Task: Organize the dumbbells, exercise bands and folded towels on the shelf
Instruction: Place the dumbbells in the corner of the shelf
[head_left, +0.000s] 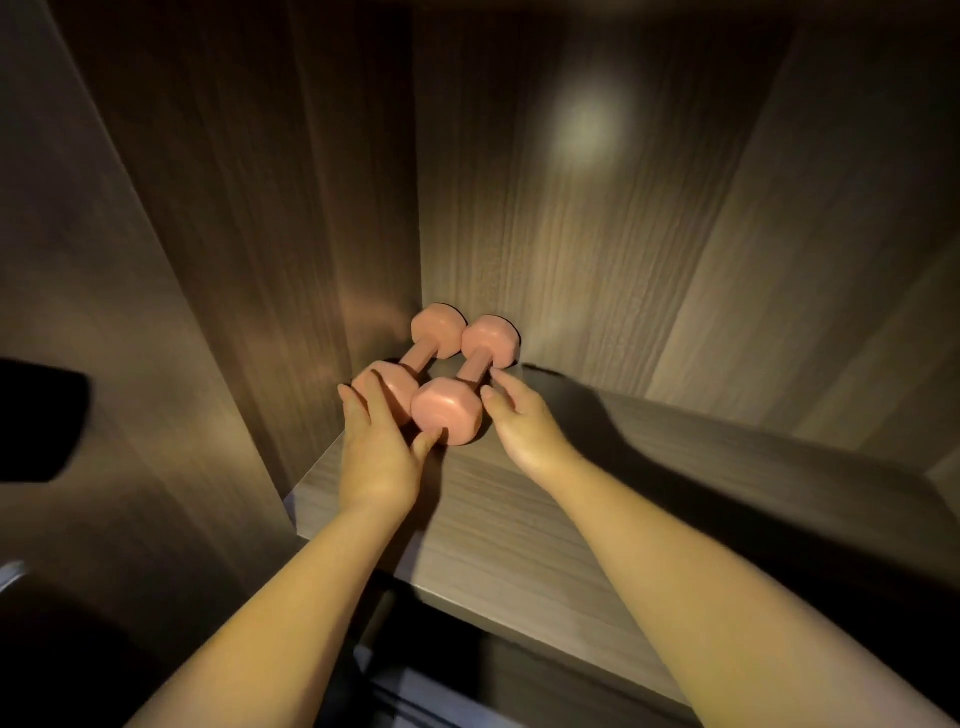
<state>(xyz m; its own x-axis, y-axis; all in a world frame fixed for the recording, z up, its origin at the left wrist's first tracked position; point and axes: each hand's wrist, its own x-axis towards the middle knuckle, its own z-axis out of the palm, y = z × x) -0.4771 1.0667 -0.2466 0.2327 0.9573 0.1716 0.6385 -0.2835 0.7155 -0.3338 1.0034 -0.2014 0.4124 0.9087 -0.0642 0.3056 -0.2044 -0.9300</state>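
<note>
Head | left hand (376, 447) spread flat on left dumbbell (422, 357) | right hand (524, 426) loose, fingertips (500, 375) touching right dumbbell (448, 410)

The scene is dim and warm-toned, lit from the front and a little to the left, and the light fades fast toward the corners. A soft round patch of glare (587, 130) sits on the back panel (519, 249). The right hand (524, 431) and its arm throw a broad, soft-edged shadow (649, 431) rightward across the shelf (493, 519). Everything is slightly soft. Wood grain smears at the edges, where straight panels lean outward. The left and bottom margins are nearly black.
</note>
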